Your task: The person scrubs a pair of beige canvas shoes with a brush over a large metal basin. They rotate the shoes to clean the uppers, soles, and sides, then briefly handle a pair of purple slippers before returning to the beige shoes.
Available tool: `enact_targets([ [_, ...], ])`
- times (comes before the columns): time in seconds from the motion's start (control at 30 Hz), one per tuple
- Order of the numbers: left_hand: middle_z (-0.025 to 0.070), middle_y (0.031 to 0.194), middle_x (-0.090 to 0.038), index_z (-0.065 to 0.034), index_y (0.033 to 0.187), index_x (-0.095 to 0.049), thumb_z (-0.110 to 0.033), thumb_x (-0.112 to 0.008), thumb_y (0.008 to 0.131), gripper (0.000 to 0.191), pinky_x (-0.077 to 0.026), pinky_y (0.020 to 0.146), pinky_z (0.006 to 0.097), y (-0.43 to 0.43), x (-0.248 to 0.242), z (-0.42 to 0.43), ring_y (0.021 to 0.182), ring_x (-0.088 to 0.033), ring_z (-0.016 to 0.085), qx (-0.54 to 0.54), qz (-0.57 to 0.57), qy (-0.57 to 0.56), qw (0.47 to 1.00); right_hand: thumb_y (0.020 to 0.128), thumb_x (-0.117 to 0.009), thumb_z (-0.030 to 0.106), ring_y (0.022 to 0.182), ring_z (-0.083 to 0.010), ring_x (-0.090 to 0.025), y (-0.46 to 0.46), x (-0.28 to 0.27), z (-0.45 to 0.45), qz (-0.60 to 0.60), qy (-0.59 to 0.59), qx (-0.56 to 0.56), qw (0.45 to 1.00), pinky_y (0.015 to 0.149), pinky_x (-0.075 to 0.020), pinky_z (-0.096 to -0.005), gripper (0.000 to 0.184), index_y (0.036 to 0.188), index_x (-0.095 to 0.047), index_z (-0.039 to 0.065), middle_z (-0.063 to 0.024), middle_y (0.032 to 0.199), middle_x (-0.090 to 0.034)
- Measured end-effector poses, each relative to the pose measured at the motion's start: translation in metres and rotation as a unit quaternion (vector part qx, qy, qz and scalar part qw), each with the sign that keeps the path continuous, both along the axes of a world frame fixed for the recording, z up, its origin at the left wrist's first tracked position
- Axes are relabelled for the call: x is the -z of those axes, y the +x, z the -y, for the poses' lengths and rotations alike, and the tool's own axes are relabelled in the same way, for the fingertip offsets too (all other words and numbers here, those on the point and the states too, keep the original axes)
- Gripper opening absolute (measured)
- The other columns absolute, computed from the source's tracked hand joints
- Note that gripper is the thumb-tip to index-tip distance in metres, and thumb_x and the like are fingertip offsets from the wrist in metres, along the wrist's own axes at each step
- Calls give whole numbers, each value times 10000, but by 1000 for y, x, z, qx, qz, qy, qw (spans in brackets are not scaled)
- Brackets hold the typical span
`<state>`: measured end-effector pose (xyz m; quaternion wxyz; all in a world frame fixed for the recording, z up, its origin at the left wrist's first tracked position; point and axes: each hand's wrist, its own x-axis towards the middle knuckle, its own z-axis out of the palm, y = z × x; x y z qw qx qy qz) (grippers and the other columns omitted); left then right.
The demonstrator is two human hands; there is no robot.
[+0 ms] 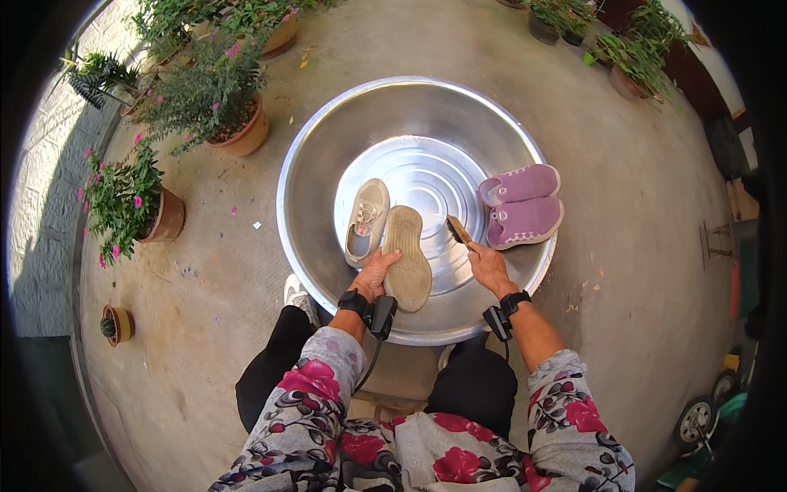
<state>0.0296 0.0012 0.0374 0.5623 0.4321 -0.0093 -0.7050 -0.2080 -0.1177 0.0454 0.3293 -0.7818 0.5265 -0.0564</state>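
Note:
My left hand point(373, 275) grips a beige shoe point(407, 258) by its edge, thumb on the sole, which faces up. Just left of it, a second beige shoe with laces point(367, 221) lies with its opening up in a large round metal basin point(307, 258). My right hand point(490, 269) is closed on the handle of a wooden brush point(460, 232), its dark bristles facing left, apart from the held shoe. At the basin's right side, a pair of purple shoes point(526, 221) rests against the wall and rim, toes pointing outward.
Potted plants with pink flowers point(165, 215) stand on the concrete floor at the left, with a small potted cactus point(118, 325) nearer me. More potted plants point(633, 74) are at the upper right. A wheel point(695, 422) of some wheeled object shows at the lower right.

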Motion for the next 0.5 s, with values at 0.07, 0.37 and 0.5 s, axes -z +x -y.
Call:
enact_targets([
  [0.07,99,1094,-557,-50,1211,-425,-137,-598,827,430,-499,835,423,-1,3,-4,991,-570,239,10,0,5,1000,816,-472,220,874,-395,-579,0,3,-5,-6,-6,21,1000,794,-453,-446,346,1121,-580,97,-239,925,-614],
  [0.37,105,1145,-545,-59,1217,-438,-231,-541,885,388,-473,884,402,-14,38,-2,1030,-554,240,-26,-125,51,990,832,-481,227,868,-396,-584,18,37,21,-49,-62,71,994,772,-454,-463,372,1193,-507,140,-219,914,-622],
  [0.5,125,1183,-537,-50,1238,-435,-275,-514,900,414,-469,888,399,-19,53,4,1035,-557,256,-69,-195,123,971,824,-489,196,833,-391,-593,19,58,23,-71,-3,40,997,762,-460,-460,402,1214,-500,97,-231,875,-625],
])
